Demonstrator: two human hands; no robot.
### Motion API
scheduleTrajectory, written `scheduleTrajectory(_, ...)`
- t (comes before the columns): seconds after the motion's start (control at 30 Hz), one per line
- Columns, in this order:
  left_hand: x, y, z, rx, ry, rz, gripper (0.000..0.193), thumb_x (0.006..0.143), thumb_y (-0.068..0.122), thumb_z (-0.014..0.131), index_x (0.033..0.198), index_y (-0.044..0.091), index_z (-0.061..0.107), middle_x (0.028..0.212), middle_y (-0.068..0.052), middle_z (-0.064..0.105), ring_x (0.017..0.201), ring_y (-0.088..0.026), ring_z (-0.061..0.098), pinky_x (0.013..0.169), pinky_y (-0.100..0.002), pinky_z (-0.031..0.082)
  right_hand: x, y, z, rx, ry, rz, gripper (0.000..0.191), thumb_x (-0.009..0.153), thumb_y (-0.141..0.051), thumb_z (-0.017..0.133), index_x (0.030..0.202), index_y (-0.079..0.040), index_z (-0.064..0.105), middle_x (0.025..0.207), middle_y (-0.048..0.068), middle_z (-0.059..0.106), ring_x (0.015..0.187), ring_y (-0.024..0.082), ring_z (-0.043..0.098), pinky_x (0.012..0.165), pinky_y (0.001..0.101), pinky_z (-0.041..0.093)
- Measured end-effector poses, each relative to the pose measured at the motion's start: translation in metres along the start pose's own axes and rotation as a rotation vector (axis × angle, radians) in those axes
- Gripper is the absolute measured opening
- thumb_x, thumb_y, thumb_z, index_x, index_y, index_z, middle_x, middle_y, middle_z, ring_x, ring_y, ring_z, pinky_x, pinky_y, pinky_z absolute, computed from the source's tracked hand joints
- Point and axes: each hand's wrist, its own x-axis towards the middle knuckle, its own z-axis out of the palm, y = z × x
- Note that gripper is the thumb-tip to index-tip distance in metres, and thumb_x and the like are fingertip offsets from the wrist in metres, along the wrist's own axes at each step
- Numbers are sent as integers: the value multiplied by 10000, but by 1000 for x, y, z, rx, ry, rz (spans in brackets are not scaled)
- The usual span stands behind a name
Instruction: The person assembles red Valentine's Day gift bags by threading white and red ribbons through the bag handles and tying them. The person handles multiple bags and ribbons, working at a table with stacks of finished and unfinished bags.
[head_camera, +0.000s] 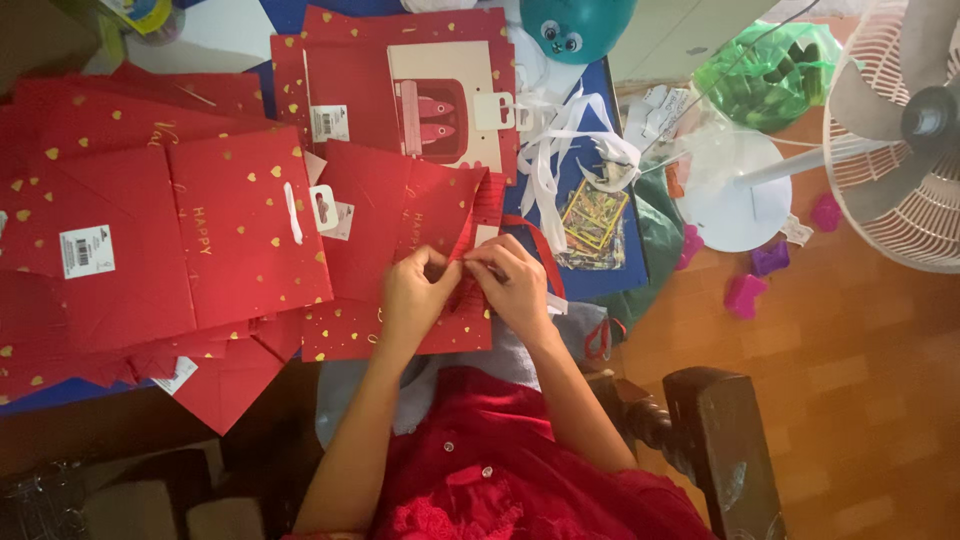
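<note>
Fingers (447, 272) of the left hand (415, 295) and right hand (515, 285) pinch the red ribbon (540, 250) on a red bag (400, 250); more bags (150, 240) lie left; fan (900, 130) stands right.

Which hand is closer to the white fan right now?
Right. The right hand works on the red bag, on the side toward the fan. The left hand is beside it, farther from the fan.
</note>
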Motion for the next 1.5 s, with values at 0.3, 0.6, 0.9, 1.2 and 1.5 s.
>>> scheduleTrajectory(0.3, 2, -3, -9, -106, -87, 147, 238, 897, 228, 740, 857, -4, 710, 749, -77, 744, 688, -113, 685, 640, -296, 535, 1, -2, -5, -46, -31, -45, 139, 804, -14, 780, 933, -43, 736, 985, 69, 663, 828, 192, 694, 677, 289, 579)
scheduleTrajectory(0.6, -1, 3, -7, -149, -104, 24, 287, 961, 284, 734, 871, 12, 749, 769, -69, 756, 705, -106, 676, 643, -283, 531, -2, 3, -5, -17, -39, -6, 129, 836, -6, 771, 952, -23, 718, 984, 72, 666, 799, 190, 697, 671, 290, 578)
scheduleTrajectory(0.9, 4, -3, -8, -203, -149, 147, 201, 904, 147, 721, 1048, 7, 718, 935, -71, 785, 846, -118, 741, 755, -275, 574, -3, 8, -4, -8, -62, -38, 168, 843, 30, 741, 1003, -23, 736, 958, 67, 709, 805, 172, 723, 696, 273, 589)
scheduleTrajectory(1.2, 6, -17, -1, -443, -29, 2, 211, 1051, 241, 543, 1088, 45, 614, 963, -94, 758, 846, -157, 762, 748, -325, 640, -4, 13, 0, 31, -15, -74, 132, 842, 11, 777, 966, -22, 748, 873, 67, 689, 700, 153, 666, 623, 269, 531)
scheduleTrajectory(1.5, 1, -9, -5, -214, -128, 278, 265, 953, 206, 724, 1087, -21, 743, 1009, -132, 753, 886, -193, 728, 771, -315, 571, -6, 15, 0, 8, -13, -67, 122, 847, -4, 788, 958, -10, 737, 860, 73, 674, 679, 139, 662, 601, 266, 527)
